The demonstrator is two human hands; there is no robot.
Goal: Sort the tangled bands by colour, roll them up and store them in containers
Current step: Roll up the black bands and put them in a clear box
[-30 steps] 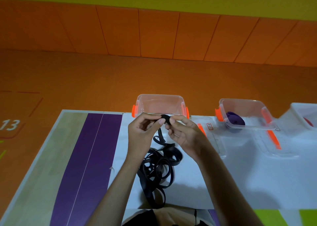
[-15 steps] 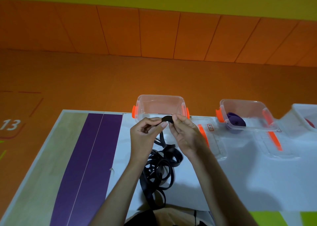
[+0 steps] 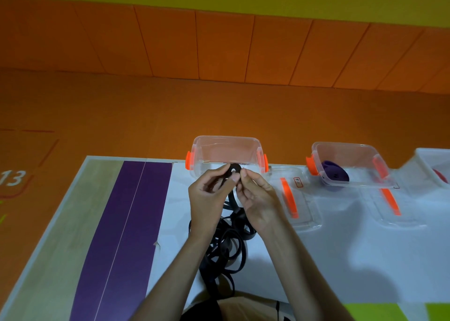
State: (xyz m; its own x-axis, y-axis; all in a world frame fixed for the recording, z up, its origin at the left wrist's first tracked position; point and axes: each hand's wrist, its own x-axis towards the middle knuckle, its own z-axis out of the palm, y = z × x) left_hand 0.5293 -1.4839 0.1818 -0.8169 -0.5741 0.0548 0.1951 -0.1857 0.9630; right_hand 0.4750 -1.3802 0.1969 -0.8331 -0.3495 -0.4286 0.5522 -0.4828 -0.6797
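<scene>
Black band (image 3: pixel 225 242) is mostly still a loose tangle on the desk (image 3: pixel 341 260), right in front of the person, with one strand running up from it to the hands. Behind the hands there's an empty container (image 3: pixel 226 147) at the far edge. The next container (image 3: pixel 350 155) to the right already has a purple roll (image 3: pixel 335 174) in it, and two lids (image 3: pixel 300 199) lie flat beside them.

Not much has changed in the last second. The hands have hardly moved, but the little coil (image 3: pixel 235 171) got turned a bit, so you can now see the hole in its middle. My guess is the rolling has only just started, since nearly all the band is still in the pile. That empty container looks like where it'll end up.

The left hand (image 3: pixel 209 199) and right hand (image 3: pixel 259 199) are held up close together just in front of the container. The left fingers (image 3: pixel 231 180) are curled in and pinch the coil from the left side. The right fingers (image 3: pixel 244 174) are closed on its right edge. Both sets are clamped on the band with no gap showing, so the coil is off the desk and held only by the fingertips.
</scene>
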